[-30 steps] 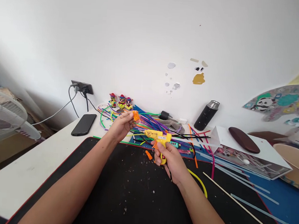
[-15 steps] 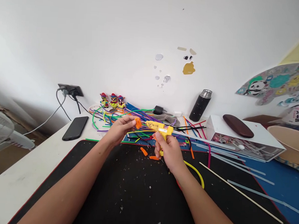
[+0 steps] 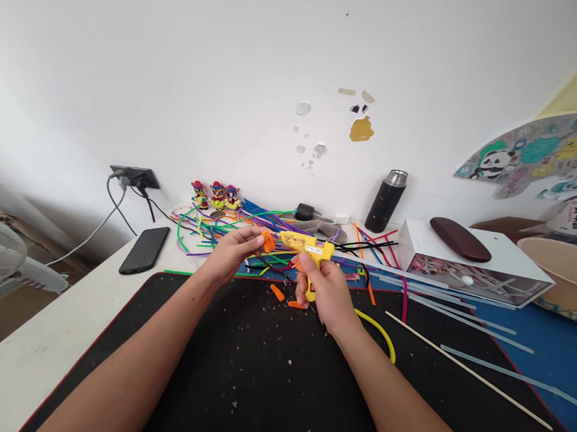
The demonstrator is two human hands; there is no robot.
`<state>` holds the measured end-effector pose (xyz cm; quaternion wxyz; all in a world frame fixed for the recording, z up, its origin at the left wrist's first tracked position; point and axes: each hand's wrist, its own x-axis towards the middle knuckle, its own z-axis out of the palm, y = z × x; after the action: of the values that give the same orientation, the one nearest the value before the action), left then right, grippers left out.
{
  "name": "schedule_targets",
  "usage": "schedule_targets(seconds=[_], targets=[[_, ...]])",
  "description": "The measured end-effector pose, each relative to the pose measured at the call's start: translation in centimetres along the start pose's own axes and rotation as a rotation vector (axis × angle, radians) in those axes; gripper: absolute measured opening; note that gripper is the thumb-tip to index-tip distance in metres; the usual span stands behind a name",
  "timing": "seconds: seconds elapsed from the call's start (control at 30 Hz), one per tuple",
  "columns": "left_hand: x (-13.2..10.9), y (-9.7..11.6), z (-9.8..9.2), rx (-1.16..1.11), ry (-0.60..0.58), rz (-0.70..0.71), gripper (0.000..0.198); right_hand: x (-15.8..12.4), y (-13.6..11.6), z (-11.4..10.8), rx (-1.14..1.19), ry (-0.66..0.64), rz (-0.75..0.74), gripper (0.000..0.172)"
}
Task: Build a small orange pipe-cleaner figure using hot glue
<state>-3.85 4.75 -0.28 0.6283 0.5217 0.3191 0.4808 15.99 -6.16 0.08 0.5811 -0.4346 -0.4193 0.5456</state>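
My left hand (image 3: 235, 252) pinches a small orange fuzzy piece (image 3: 268, 242), which looks like shaped pipe cleaner. A yellow hot glue gun (image 3: 299, 243) is gripped in my right hand (image 3: 325, 290), its nozzle pointing left at the orange piece, close to it or touching; I cannot tell which. A long translucent glue stick (image 3: 392, 270) sticks out of the gun's back. Another bit of orange shows by the fingers of my right hand. Below the hands, two loose orange pieces (image 3: 277, 292) lie on the black mat (image 3: 240, 369).
Colourful pipe cleaners (image 3: 264, 211) spread along the wall near small figurines (image 3: 216, 195). A phone (image 3: 144, 250) lies left. On the right are a black flask (image 3: 386, 201), a white box (image 3: 501, 255), loose glue sticks (image 3: 477, 328), a wooden stick (image 3: 469, 369) and a yellow curved tube (image 3: 379, 332).
The orange piece in my left hand has turned slightly and sits a little nearer the nozzle. My right hand and the glue gun have barely moved. The camera view has shifted slightly.
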Motion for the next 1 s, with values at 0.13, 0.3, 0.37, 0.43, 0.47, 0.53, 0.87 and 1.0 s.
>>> schedule_targets(seconds=[0.13,0.3,0.37,0.43,0.47,0.53,0.87,1.0], targets=[[0.0,0.1,0.0,0.016,-0.003,-0.007,0.035,-0.2,-0.8,-0.1,0.157,-0.019,-0.003,0.056],[0.0,0.1,0.1,0.023,-0.008,0.000,0.034,-0.4,-1.5,-0.2,0.236,-0.058,-0.012,0.047],[0.0,0.1,0.1,0.026,-0.012,-0.003,0.034,-0.5,-1.6,-0.1,0.253,-0.081,-0.012,0.045],[0.0,0.1,0.1,0.023,-0.008,-0.003,0.035,-0.5,-1.4,-0.1,0.260,-0.108,0.004,0.044],[0.0,0.1,0.1,0.020,-0.004,-0.004,0.035,-0.5,-1.3,0.0,0.254,-0.119,0.016,0.044],[0.0,0.1,0.1,0.013,0.006,-0.006,0.037,-0.4,-1.1,0.0,0.220,-0.133,0.038,0.045],[0.1,0.6,0.0,-0.023,0.077,0.001,0.045,-0.1,-0.3,-0.1,0.035,-0.071,0.008,0.061],[0.2,0.4,-0.2,-0.038,0.086,0.018,0.044,-0.1,-0.4,-0.1,-0.015,-0.043,0.004,0.063]])
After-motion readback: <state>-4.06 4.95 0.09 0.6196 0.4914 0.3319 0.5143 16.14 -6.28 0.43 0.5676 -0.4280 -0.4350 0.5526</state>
